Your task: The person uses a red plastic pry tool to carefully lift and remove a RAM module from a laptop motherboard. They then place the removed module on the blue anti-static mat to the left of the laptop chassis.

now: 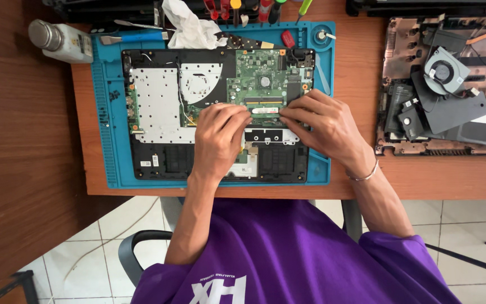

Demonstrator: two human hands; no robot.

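An opened laptop base (158, 146) lies on a blue work mat (108, 112), its green motherboard (260, 79) exposed at the upper right. A small green memory module (265, 110) sits in its slot below the board. My left hand (217, 138) pinches the module's left end with its fingertips. My right hand (322, 126), with a thin bracelet on the wrist, presses on the module's right end. Both hands rest over the laptop's middle and hide part of the metal plate beneath.
A second dismantled laptop chassis (445, 90) with a fan (444, 70) lies at the right on the wooden table (355, 62). A metal bottle (60, 40), crumpled white tissue (189, 25), screwdrivers (265, 8) and a blade tool (133, 37) sit along the back.
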